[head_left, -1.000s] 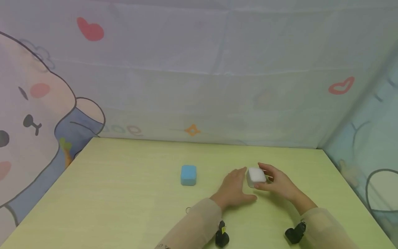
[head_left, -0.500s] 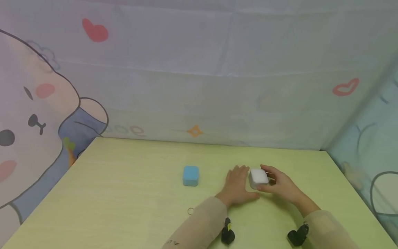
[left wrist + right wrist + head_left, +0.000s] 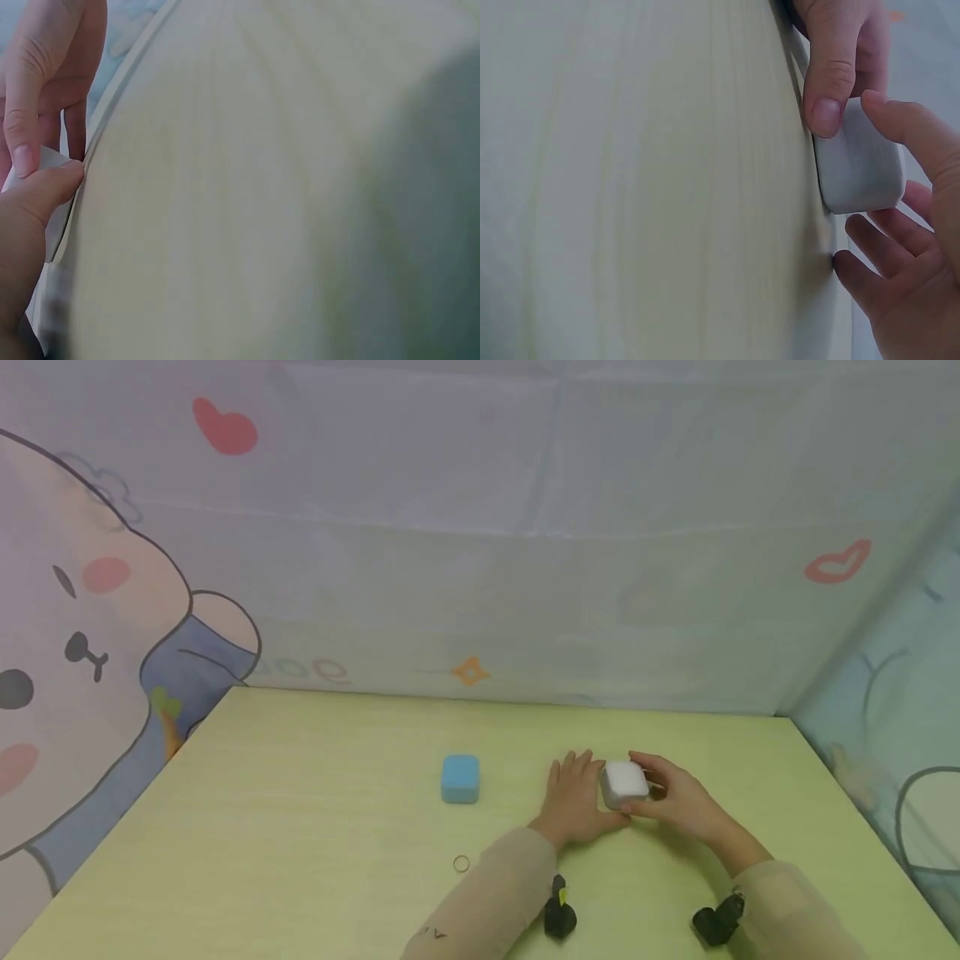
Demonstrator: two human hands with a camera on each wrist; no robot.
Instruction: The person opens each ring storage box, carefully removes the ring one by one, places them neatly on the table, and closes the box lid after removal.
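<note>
A white block (image 3: 625, 783) with rounded edges stands on the right part of the table, between both hands. My left hand (image 3: 576, 802) is at its left side, its thumb against the near face and its fingers reaching past the far side. On the right, my right hand (image 3: 677, 799) pinches the block between thumb and fingers. Up close in the right wrist view, both thumbs touch the same face of the white block (image 3: 862, 169). Only a sliver of the white block (image 3: 58, 232) shows in the left wrist view. A light blue block (image 3: 460, 779) stands to the left, untouched.
A thin small ring (image 3: 461, 863) lies on the pale yellow-green table (image 3: 300, 810), near the left sleeve. Black wrist devices (image 3: 559, 917) sit at both forearms. A printed cloth (image 3: 480, 527) hangs behind the table.
My left hand has closed in on the white block, its thumb moving up to the near face. My right hand keeps its hold. The view has shifted slightly.
</note>
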